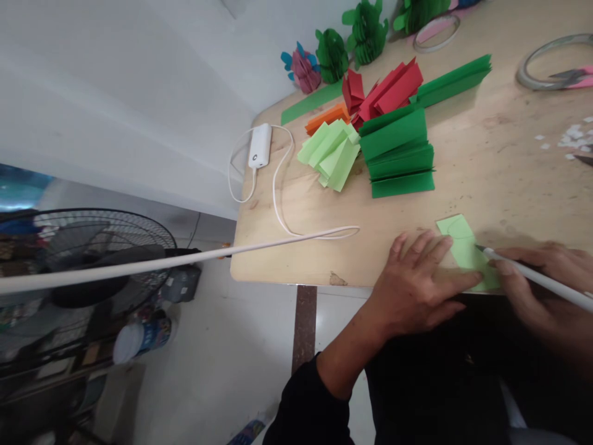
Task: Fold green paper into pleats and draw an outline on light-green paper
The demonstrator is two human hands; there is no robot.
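Note:
A light green paper strip lies at the table's front edge, with a thin curved line drawn near its far end. My left hand rests with spread fingers on the strip's left side and the table. On the right, my right hand is closed around a white pen, whose dark tip touches or hovers just over the strip's right edge. Beyond my hands lie folded dark green papers, light green papers, red papers and an orange one.
Paper figures stand along the wall. A white power bank with a looping cable lies at the left, and a cable crosses the view. Tape rolls, scissors and white scraps are at the right. A fan stands left, below the table.

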